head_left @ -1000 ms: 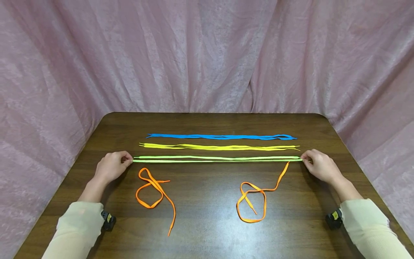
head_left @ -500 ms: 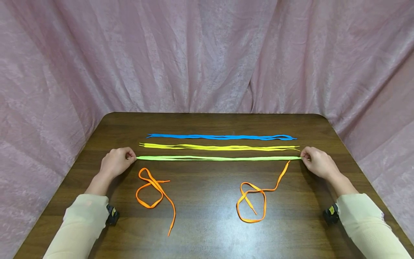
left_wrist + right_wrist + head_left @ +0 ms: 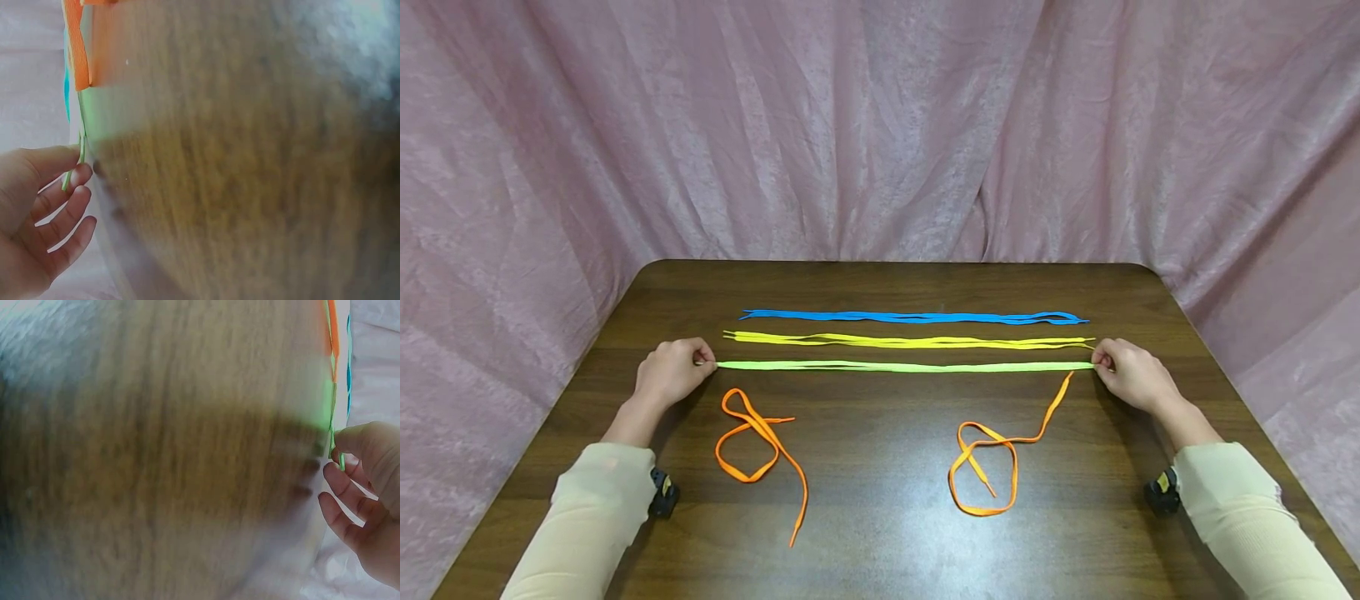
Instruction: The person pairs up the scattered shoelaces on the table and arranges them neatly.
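Observation:
A light green shoelace pair (image 3: 902, 367) stretches nearly straight across the table. Its left end is pinched between thumb and index finger of my left hand (image 3: 672, 372), while my right hand (image 3: 1133, 375) pinches the other end. In the left wrist view a green tip (image 3: 65, 181) pokes out past the left hand's fingers; a green tip (image 3: 342, 464) likewise shows at the right hand. Just beyond lie yellow laces (image 3: 910, 342), then blue laces (image 3: 917, 317), both laid out lengthwise and roughly parallel to the green ones.
Nearer me, one loosely looped orange shoelace (image 3: 767, 432) lies at the left and another orange shoelace (image 3: 1017, 467) at the right, its upper end close to the green laces. The brown wooden table (image 3: 880, 550) ends in front of a pink curtain (image 3: 880, 125).
Both hands have shifted slightly away from me and inward. The two green strands, parted a second ago, now lie close together, nearer the yellow laces. The orange, yellow and blue laces stay put.

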A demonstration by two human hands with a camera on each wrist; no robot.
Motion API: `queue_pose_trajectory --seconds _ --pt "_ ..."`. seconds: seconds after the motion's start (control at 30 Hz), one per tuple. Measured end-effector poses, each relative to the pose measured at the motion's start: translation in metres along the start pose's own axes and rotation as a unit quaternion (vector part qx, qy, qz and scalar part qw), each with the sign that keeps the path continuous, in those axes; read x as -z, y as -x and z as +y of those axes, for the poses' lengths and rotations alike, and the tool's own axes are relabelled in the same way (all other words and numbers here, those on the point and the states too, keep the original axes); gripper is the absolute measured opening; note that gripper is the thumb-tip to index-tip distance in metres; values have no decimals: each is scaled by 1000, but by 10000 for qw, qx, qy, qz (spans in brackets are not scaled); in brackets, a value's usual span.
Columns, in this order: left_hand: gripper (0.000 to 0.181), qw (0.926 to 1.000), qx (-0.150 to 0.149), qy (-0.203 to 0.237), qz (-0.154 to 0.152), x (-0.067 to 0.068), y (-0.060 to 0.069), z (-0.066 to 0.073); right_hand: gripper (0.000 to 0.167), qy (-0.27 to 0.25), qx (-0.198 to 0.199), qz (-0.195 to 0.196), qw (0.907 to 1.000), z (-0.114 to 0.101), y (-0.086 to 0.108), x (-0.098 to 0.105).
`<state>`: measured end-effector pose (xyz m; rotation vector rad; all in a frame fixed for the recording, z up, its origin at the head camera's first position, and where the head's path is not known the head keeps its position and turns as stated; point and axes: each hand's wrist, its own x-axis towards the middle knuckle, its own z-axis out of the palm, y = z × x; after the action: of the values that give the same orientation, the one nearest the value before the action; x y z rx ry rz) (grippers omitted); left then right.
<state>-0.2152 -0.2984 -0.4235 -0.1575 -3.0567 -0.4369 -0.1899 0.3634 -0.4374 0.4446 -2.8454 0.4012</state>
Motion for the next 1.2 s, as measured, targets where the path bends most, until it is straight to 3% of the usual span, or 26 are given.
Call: queue_pose_trajectory --seconds 0.5,0.97,1.2 --pt "7 10000 -16 -2 -40 -5 -1 1 14 27 -88 -174 9998 2 -1 -3" --pt "9 9996 -82 7 -272 -2 1 2 15 60 27 -142 9999 2 1 -2" --pt "18 9992 -145 -29 -361 4 2 5 20 18 146 -355 9993 0 4 5"
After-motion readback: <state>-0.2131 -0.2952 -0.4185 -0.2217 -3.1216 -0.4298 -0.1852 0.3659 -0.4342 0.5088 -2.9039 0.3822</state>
